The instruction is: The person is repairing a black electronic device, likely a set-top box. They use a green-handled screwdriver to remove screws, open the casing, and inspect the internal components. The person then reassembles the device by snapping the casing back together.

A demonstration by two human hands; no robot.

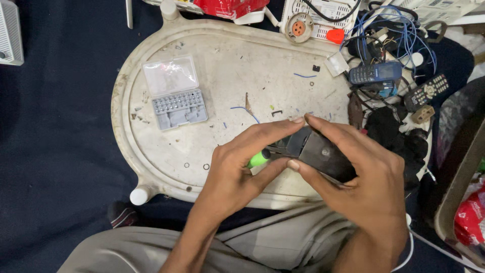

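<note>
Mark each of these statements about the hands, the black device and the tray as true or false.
1. Both hands hold the black device. True: left hand and right hand grip it together.
2. The bit case is closed. False: its clear lid is open.
3. The bit case lies to the right of the hands. False: it lies to their left on the tray.
4. A green-tipped tool shows under the left hand. True.
5. A blue phone lies among wires at the upper right. True.
6. The remote is in the right hand. False: it lies apart, near the phone.
</note>
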